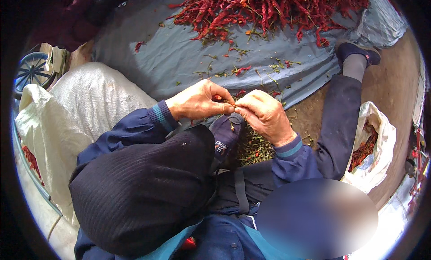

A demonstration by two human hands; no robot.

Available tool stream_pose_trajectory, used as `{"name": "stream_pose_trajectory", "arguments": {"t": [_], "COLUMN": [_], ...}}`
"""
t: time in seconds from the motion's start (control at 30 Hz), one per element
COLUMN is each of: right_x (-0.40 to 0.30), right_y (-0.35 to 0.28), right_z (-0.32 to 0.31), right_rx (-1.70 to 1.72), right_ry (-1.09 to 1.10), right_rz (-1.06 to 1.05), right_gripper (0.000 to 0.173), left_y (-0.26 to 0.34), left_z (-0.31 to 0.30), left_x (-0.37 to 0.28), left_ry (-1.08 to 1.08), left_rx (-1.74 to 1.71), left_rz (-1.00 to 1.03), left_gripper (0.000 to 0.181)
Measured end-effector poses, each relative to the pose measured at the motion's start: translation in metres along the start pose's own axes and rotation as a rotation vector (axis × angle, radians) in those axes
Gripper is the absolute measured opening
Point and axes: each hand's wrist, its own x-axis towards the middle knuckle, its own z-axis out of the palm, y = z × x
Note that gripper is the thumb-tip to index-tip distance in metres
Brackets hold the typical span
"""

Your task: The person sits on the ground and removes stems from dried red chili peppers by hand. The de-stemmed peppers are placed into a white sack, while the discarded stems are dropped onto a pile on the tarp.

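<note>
My left hand (203,101) and my right hand (266,115) meet at their fingertips in the middle of the view. Between them they pinch a small piece of red chili pepper (218,97), mostly covered by the fingers; a thin green stem hangs below. Beneath the hands is a dark shoe (226,135), and beside it lies a heap of green chili stems (257,147). Farther out, a large pile of dried red chili peppers (269,10) rests on a grey-blue plastic sheet (151,54).
A full white woven sack (101,91) stands at left beside an open white sack (47,132). At right, past my outstretched leg (338,125), an open white bag (387,142) holds dark red bits. Another person's dark sleeve (97,7) reaches in at upper left.
</note>
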Motion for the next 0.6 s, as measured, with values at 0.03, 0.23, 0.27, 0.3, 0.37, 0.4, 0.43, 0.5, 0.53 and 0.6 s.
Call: {"name": "stream_pose_trajectory", "arguments": {"t": [0.03,0.23,0.27,0.3,0.37,0.4,0.43,0.5,0.53,0.6], "right_x": [0.0,-0.009,-0.011,-0.013,-0.018,-0.023,-0.022,-0.011,-0.006,0.012], "right_y": [-0.001,0.001,0.005,0.008,0.017,0.025,0.028,0.036,0.039,0.051], "right_z": [-0.001,-0.009,-0.007,-0.006,-0.008,-0.01,-0.014,-0.021,-0.021,-0.013], "right_rx": [0.057,0.93,1.029,1.013,0.98,0.726,0.372,-0.328,-0.328,-0.388], "right_ry": [-0.026,-0.168,-0.185,-0.196,-0.216,-0.206,-0.159,-0.05,0.018,0.08], "right_rz": [0.025,0.398,0.42,0.44,0.481,0.504,0.352,0.036,0.082,-0.003], "right_gripper": [0.01,0.007,0.008,0.01,0.015,0.019,0.018,0.018,0.021,0.024], "left_y": [0.001,0.0,0.0,-0.001,-0.011,-0.022,-0.031,-0.045,-0.05,-0.056], "left_z": [0.0,0.006,0.006,0.006,0.003,0.002,0.0,-0.006,-0.002,0.001], "left_x": [-0.002,-0.008,-0.009,-0.009,-0.002,0.005,0.007,0.009,0.009,0.006], "left_ry": [-0.027,-0.248,-0.249,-0.249,-0.127,-0.061,0.021,-0.005,0.026,0.028], "left_rx": [-0.006,-0.549,-0.584,-0.619,-0.718,-0.828,-0.933,-1.15,-1.218,-1.333], "left_rz": [0.036,-0.055,-0.035,-0.016,0.046,0.029,0.007,0.101,0.098,0.095], "left_gripper": [0.025,0.021,0.021,0.022,0.025,0.026,0.028,0.034,0.036,0.042]}}
